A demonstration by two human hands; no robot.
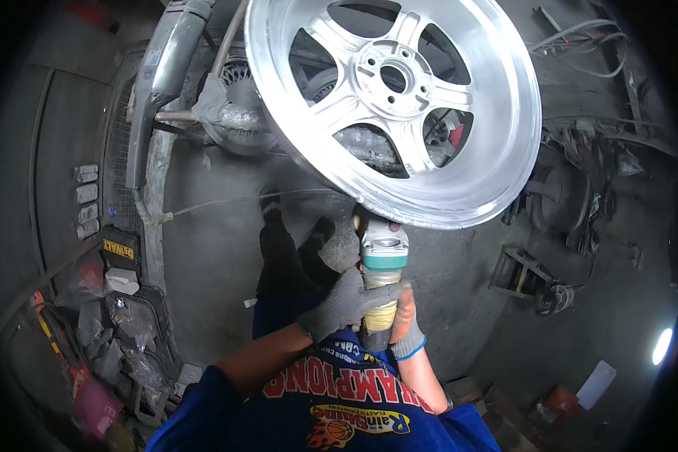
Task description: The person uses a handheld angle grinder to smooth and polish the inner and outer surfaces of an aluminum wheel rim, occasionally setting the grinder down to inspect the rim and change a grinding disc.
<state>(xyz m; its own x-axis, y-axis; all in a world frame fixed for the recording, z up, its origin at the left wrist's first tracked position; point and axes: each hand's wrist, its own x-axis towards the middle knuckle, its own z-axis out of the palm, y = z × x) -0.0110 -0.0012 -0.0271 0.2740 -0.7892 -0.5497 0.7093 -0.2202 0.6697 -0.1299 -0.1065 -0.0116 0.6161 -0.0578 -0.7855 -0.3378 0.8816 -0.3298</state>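
A silver five-spoke alloy wheel (484,188) stands tilted in front of me, its inner side toward me. Below its lower edge is an angle grinder (385,256) with a pale and teal head and yellowish wrapping on its body. My left hand (344,305), in a grey glove, is closed round the grinder's body from the left, thumb across the top. On the right side of the same body, my right hand (407,325), in an orange and grey glove, is wrapped round it. The grinder's front end is partly hidden under the wheel's edge; whether it touches the wheel I cannot tell.
Behind the alloy wheel are metal pipes and another wheel (237,94) with thin spokes. A long grey panel (158,75) stands at the upper left. Tool cases (120,246) and clutter line the left side. A small metal frame (521,273) sits on the floor at right.
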